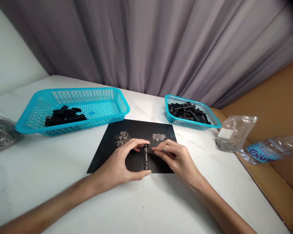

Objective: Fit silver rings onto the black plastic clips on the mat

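Observation:
Between thumb and fingers, my left hand (119,162) grips a narrow black plastic part (146,157) by its two ends, its long side running away from me. Just to the right of it, my right hand (174,154) is closed in a pinch around a thin metal tool (166,150), mostly hidden by the fingers; its exact kind does not show. Both hands are over a black mat (136,126). On the mat lie two heaps of small shiny metal pieces, a left heap (123,137) and a right heap (158,137).
A large blue basket (100,122) at the left holds some black parts. At the right, a smaller blue basket (192,124) holds many more. Bags of metal pieces lie at the far left (1,133) and right (226,143), near a plastic bottle (263,152). A grey curtain (141,42) hangs behind.

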Available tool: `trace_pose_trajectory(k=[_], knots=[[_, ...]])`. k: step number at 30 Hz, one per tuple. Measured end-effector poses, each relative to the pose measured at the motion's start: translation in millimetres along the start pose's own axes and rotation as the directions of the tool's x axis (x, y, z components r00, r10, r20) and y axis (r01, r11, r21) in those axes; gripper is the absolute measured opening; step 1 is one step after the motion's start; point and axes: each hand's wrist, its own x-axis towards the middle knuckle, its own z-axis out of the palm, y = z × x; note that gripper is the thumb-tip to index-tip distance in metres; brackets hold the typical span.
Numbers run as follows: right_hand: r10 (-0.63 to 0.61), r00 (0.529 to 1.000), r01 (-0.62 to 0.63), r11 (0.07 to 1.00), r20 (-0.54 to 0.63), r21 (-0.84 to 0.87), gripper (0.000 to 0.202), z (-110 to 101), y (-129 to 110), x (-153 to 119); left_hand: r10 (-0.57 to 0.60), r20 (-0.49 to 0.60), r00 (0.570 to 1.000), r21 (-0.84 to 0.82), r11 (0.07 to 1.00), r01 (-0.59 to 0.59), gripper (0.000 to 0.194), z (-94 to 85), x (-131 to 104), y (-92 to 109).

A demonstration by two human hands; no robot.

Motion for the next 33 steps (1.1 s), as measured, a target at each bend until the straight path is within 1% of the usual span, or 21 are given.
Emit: trace_pose_trajectory(k=[3,6,9,12,14,16,19,23,26,30,33], knots=[[-0.013,1.0,0.011,0.998,0.026,0.059,0.016,-2.6,1.9,1.6,0.038,0.005,0.999,0.063,0.997,-0.038,0.059,-0.6,1.5,3.2],[0.004,0.999,-0.007,0.997,0.035,0.081,0.014,-2.8,3.7,3.6,0.009,0.01,1.0,0.064,0.998,-0.01,0.061,-0.1,1.7,3.9],[0.01,1.0,-0.01,0.995,-0.005,0.104,0.012,-1.3,4.3,4.1,-0.04,0.039,0.998,-0.054,0.998,0.042,0.066,2.5,0.4,1.7],[0.074,0.994,-0.065,0.992,-0.08,0.106,0.013,0.1,4.6,3.0,-0.053,0.096,0.994,-0.21,0.975,0.072,0.069,5.2,-0.7,-0.2],[0.125,0.985,-0.114,0.989,-0.12,0.099,0.018,0.8,5.2,1.7,-0.054,0.117,0.992,-0.249,0.965,0.082,0.068,6.2,-1.0,-0.1],[0.14,0.978,-0.129,0.988,-0.153,0.079,0.018,1.3,6.1,0.4,-0.057,0.122,0.991,-0.247,0.965,0.086,0.068,6.7,-0.9,0.6],[0.092,0.976,-0.091,0.996,-0.197,0.017,0.009,1.6,7.0,-1.2,-0.074,0.117,0.99,-0.242,0.965,0.101,0.07,7.0,0.4,0.9],[0.018,0.97,-0.03,0.999,-0.243,-0.043,0.008,2.0,5.6,-1.3,-0.083,0.122,0.989,-0.255,0.96,0.112,0.069,7.2,2.6,-0.5],[0.025,0.974,-0.027,1.0,-0.227,-0.007,0.009,4.1,3.3,0.1,-0.082,0.116,0.99,-0.259,0.96,0.109,0.069,7.5,2.7,-2.0],[0.073,0.985,-0.057,0.993,-0.156,0.102,0.01,9.1,-0.6,1.5,-0.08,0.108,0.991,-0.251,0.962,0.105,0.07,7.7,1.2,-2.6],[0.07,0.99,-0.053,0.989,-0.123,0.139,0.012,12.8,-2.3,1.7,-0.084,0.101,0.991,-0.218,0.97,0.105,0.07,7.7,0.4,-1.4]])
